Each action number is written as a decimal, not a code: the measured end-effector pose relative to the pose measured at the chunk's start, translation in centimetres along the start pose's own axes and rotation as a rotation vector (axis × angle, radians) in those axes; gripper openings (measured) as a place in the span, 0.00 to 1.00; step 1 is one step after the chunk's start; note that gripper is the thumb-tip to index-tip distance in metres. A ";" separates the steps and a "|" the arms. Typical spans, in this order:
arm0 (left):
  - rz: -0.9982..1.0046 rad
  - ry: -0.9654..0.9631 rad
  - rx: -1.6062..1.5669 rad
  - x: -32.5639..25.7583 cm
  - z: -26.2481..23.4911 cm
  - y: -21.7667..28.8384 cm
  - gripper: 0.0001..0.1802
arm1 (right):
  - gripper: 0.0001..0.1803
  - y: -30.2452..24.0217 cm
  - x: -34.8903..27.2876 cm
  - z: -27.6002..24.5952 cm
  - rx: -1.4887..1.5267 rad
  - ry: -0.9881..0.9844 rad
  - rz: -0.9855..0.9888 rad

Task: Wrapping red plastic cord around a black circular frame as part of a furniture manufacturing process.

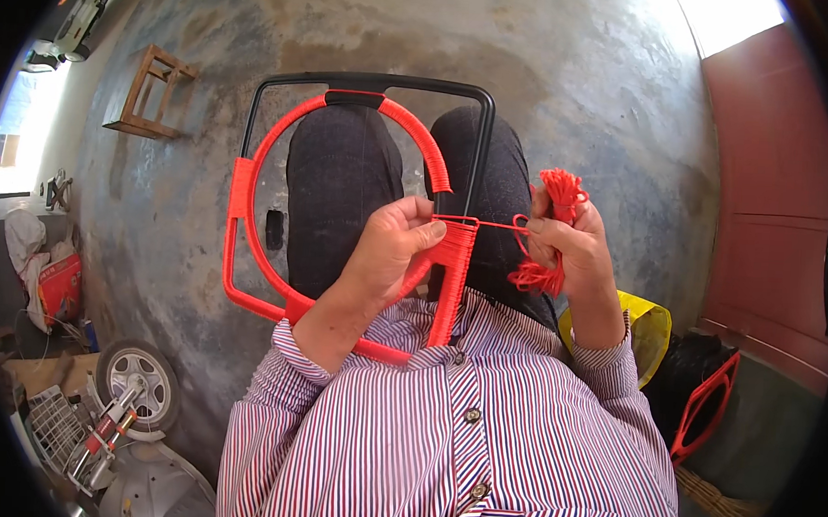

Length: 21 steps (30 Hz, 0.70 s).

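Note:
A black metal frame with a ring inside it rests on my lap, partly wrapped in red cord. My left hand grips the frame at its right side, where the red winding is dense. My right hand holds a bundle of red cord to the right of the frame. A taut strand runs from the winding to that hand. My knees in dark trousers show through the ring.
A wooden stool lies on the concrete floor at the upper left. A small wheel and clutter sit at the lower left. A yellow bag and another red-wrapped frame are at my right, by a red door.

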<state>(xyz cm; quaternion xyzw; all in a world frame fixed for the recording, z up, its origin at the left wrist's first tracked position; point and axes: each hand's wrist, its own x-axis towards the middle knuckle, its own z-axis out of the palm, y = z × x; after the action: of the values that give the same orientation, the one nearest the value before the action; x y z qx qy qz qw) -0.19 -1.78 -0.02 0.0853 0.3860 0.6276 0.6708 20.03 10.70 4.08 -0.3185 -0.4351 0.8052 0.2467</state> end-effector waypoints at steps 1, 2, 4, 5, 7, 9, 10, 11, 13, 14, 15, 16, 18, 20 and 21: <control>-0.010 0.015 0.004 0.0 0.0 0.0 0.10 | 0.07 0.0 -0.6 0.4 0.047 -0.013 0.018; -0.020 0.031 0.009 0.1 -0.1 -0.1 0.10 | 0.08 0.2 -1.2 1.0 0.095 -0.027 0.036; -0.017 0.021 -0.004 0.1 -0.2 0.1 0.11 | 0.09 0.3 -1.6 1.5 0.056 -0.067 0.013; -0.015 0.016 -0.010 0.1 -0.2 0.1 0.11 | 0.09 0.3 -1.4 1.4 -0.030 -0.094 -0.028; -0.051 0.059 -0.020 0.0 0.3 0.6 0.11 | 0.08 -1.9 -0.8 0.8 -0.175 -0.156 -0.045; -0.076 0.074 -0.040 -0.1 0.9 1.0 0.11 | 0.07 -3.6 0.0 -1.7 -0.442 -0.024 -0.076; -0.076 0.064 -0.052 -0.1 1.1 1.0 0.12 | 0.05 -4.6 -0.1 -3.2 -0.495 0.098 -0.091; -0.074 0.060 -0.064 -0.2 1.1 1.0 0.12 | 0.05 -5.5 -0.4 -4.9 -0.543 0.216 -0.105; -0.051 0.032 -0.086 0.0 0.4 0.6 0.12 | 0.05 -7.1 -1.6 -8.9 -0.397 0.353 -0.259; -0.042 0.012 -0.100 0.2 0.1 0.5 0.13 | 0.06 -7.8 -2.3 -12.1 -0.311 0.457 -0.354; -0.055 0.034 -0.112 0.3 0.2 0.7 0.11 | 0.08 -8.3 -3.2 -15.9 -0.213 0.563 -0.448; -0.062 0.056 -0.128 0.3 0.2 0.7 0.09 | 0.08 -9.2 -4.3 -19.1 -0.033 0.635 -0.517; -0.107 0.062 -0.156 0.5 0.6 0.9 0.10 | 0.09 -10.8 -9.0 -30.3 0.242 0.703 -0.713; -0.128 0.085 -0.177 0.5 1.1 1.0 0.13 | 0.10 -10.3 -10.7 -35.0 0.363 0.701 -0.793; -0.115 0.082 -0.180 0.4 0.9 0.9 0.14 | 0.10 -10.1 -10.4 -32.1 0.375 0.725 -0.752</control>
<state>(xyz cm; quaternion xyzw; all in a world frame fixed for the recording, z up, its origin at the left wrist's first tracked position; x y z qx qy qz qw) -0.36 -0.85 1.01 -0.0234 0.3592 0.6230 0.6944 51.62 26.23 2.43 -0.3487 -0.2554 0.5642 0.7035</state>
